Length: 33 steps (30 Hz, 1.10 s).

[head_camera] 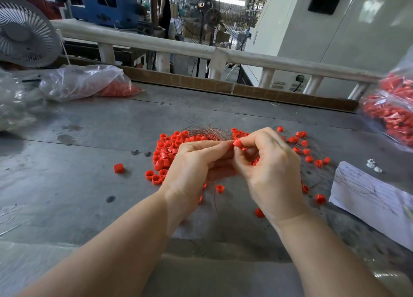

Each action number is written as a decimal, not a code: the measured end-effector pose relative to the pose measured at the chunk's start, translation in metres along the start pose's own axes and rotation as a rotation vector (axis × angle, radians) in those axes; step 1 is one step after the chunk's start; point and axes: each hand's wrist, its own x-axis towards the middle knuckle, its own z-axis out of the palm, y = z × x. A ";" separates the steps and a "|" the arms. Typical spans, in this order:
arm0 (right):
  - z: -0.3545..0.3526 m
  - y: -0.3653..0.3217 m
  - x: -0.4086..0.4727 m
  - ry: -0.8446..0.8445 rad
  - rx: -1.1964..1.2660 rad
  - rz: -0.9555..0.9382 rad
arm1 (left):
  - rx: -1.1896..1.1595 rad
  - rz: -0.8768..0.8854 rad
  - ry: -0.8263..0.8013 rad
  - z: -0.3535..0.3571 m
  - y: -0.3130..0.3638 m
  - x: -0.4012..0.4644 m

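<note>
- Fingertips (220,145) of the left hand (194,165) meet those of the right hand (270,162) above the table, and together they pinch one small red cap (237,143). The remaining fingers of both hands are curled in.
- More red pieces (254,162) show inside the curl of the right hand, just below the pinched cap. How they are held cannot be told.
- Just beyond the fingers, a bundle of thin wires (207,132) lies fanned out on the grey table (89,140).
- To the left of the fingers, and partly hidden under the left hand, is a pile of caps (166,150). A lone cap (118,168) sits apart, further left.
- To the right of the fingers lie scattered caps (309,156), loosely spread, with fine wires running among them.
- Further right is a sheet of paper (368,194) with faint writing, and a few clear small parts (373,165) lie just beyond its far corner.
- Well beyond the fingers to the left, a clear plastic bag (89,82) lies slumped with red parts inside.
- At the far right edge is a second bag (388,113), packed with red parts.
- A grey fan (24,33) stands at the far left, behind the slumped bag.
</note>
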 end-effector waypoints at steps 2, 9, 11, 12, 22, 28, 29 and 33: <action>-0.001 0.000 0.000 -0.003 -0.012 -0.020 | 0.002 0.007 -0.009 0.000 0.000 0.000; 0.001 -0.001 -0.001 0.019 -0.041 -0.086 | 0.003 0.039 0.002 -0.004 -0.005 0.003; 0.002 -0.002 -0.003 0.016 0.001 -0.095 | 0.028 0.057 0.042 -0.006 -0.007 0.004; 0.002 -0.001 -0.003 0.023 0.025 -0.093 | 0.032 0.064 0.058 -0.007 -0.008 0.005; 0.006 -0.001 -0.002 0.073 0.195 -0.005 | -0.048 0.104 0.063 -0.010 -0.012 0.010; 0.008 -0.002 -0.002 0.053 0.326 0.102 | 0.069 0.214 0.078 -0.008 -0.014 0.009; 0.008 -0.002 -0.001 0.052 0.329 0.110 | 0.109 0.236 0.076 -0.008 -0.013 0.009; 0.009 -0.004 -0.002 0.068 0.331 0.126 | 0.236 0.299 0.081 -0.007 -0.011 0.006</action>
